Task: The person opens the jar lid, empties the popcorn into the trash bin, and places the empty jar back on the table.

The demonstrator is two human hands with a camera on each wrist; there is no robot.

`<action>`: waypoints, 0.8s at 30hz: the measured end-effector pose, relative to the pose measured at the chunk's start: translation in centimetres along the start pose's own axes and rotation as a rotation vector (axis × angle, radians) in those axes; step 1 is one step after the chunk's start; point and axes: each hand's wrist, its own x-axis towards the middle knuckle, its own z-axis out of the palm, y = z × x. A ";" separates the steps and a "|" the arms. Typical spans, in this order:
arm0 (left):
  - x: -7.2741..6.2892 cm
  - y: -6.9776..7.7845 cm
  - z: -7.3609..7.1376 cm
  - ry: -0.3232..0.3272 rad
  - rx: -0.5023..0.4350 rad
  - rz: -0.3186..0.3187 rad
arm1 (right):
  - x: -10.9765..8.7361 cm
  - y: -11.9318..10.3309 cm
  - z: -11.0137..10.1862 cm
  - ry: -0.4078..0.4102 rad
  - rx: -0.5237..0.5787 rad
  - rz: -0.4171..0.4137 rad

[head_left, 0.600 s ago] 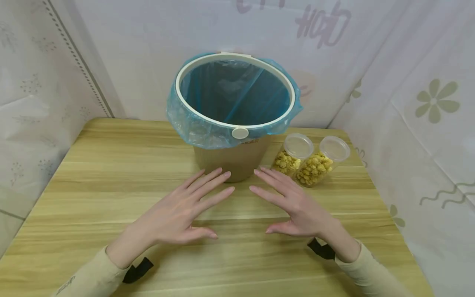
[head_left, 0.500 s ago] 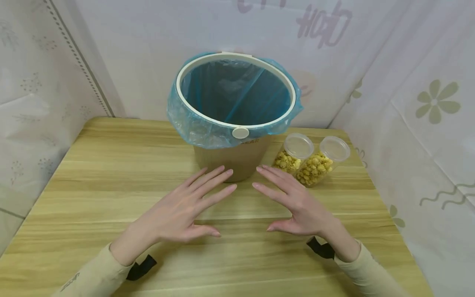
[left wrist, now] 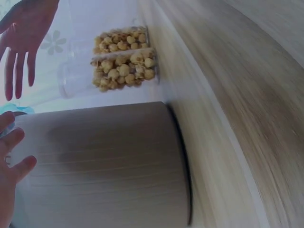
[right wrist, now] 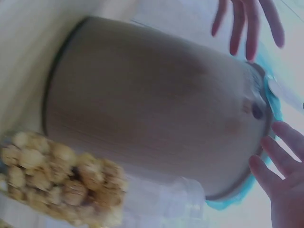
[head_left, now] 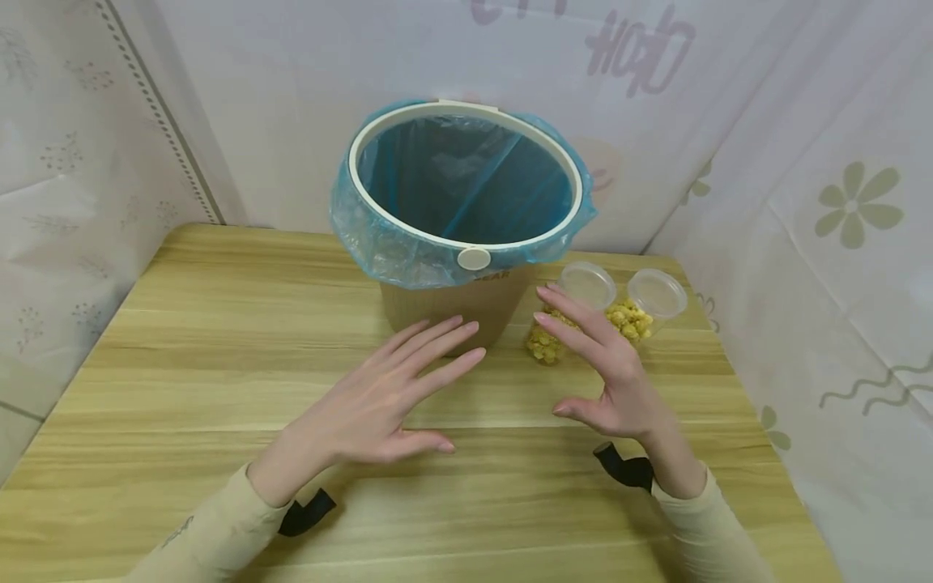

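Note:
In the head view a brown trash bin (head_left: 437, 304) stands upright, with a blue plastic bag (head_left: 394, 255) folded over its top under a white rim ring (head_left: 408, 232). Two clear jars partly filled with popcorn, a left jar (head_left: 543, 346) and a right jar (head_left: 628, 317), stand beside it with lids on. My right hand (head_left: 615, 376) hovers in front of them, fingers spread and holding nothing, hiding part of both. Before the bin my left hand (head_left: 379, 397) hangs above the table, its fingers extended and nothing in them.
Wooden table (head_left: 219, 348) underneath everything. Patterned cloth walls (head_left: 291, 105) enclose it at the back and both sides. Black straps hang at both wrists, the left strap (head_left: 308, 513) and the right strap (head_left: 623, 467).
My right hand has moved forward and to the right, now covering part of the jars. The left hand has shifted slightly right and forward. Bin and jars stay in place.

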 end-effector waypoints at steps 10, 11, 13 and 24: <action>1.1 0.3 0.9 0.087 -0.058 0.000 | 2.0 0.5 -1.2 0.295 0.168 0.129; 1.1 0.4 1.0 0.092 -0.064 0.000 | 2.0 0.6 -1.4 0.308 0.174 0.148; 1.2 0.4 1.2 0.102 -0.073 -0.001 | 2.0 0.9 -1.6 0.333 0.181 0.178; 1.1 0.4 1.6 0.115 -0.102 -0.017 | 1.2 2.1 -2.2 0.310 -0.070 0.426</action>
